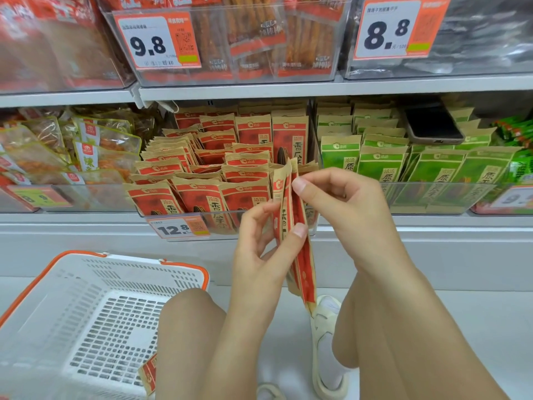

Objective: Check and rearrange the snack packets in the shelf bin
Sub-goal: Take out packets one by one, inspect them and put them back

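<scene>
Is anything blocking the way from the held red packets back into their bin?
Nothing visible. Both hands hold the red packets just before the clear bin; its top is open, though already crowded with packets.

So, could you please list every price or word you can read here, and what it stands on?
"9.8": upper middle bin tag
"8.8": upper right bin tag
"12.8": red packet bin tag
"9": partial, two outer lower tags
Packet characters and small tag print: too blurred to read reliably.
</scene>
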Demonstrator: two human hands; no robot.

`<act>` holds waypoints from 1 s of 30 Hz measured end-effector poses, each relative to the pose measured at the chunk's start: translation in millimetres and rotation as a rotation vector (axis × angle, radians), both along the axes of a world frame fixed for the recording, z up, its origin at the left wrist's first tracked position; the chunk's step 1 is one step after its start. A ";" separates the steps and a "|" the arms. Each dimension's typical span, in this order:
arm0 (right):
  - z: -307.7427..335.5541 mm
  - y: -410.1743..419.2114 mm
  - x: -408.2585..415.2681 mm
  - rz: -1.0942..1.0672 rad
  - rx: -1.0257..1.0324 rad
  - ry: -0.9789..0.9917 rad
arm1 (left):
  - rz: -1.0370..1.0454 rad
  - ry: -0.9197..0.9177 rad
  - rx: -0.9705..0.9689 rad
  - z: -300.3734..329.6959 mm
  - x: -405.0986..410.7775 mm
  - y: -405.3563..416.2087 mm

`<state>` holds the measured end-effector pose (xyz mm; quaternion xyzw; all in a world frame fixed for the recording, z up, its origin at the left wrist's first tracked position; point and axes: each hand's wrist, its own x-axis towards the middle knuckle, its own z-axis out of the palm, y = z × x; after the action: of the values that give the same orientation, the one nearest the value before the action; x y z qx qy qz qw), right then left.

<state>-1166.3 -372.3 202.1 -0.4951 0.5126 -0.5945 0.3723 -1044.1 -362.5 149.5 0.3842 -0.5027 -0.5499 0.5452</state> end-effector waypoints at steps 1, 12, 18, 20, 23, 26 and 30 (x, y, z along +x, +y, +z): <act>-0.7 0.3 0.2 -0.001 -0.005 -0.014 | -0.005 0.003 0.015 -0.5 0.6 -0.2; -2.2 2.4 0.0 -0.035 -0.018 -0.063 | -0.029 0.088 0.102 0.3 -1.8 0.6; -6.8 5.5 -3.0 0.081 0.040 -0.064 | 0.107 0.113 0.110 -0.1 -7.9 -1.9; -16.1 12.6 -4.4 0.146 0.123 -0.030 | 0.216 0.161 0.144 0.3 -8.7 -5.4; -31.8 26.4 -7.8 0.165 0.237 -0.016 | 0.334 0.236 0.168 2.6 -6.4 -10.8; -40.5 39.0 -10.4 0.188 0.285 -0.062 | 0.389 0.257 0.177 6.4 -4.0 -12.8; -42.1 45.4 -7.2 0.188 0.243 -0.130 | 0.421 0.259 0.180 6.1 -3.7 -12.0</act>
<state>-1173.5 -326.8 160.1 -0.4527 0.5070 -0.5214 0.5159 -1047.8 -374.5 155.6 0.4536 -0.2867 -0.5117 0.6710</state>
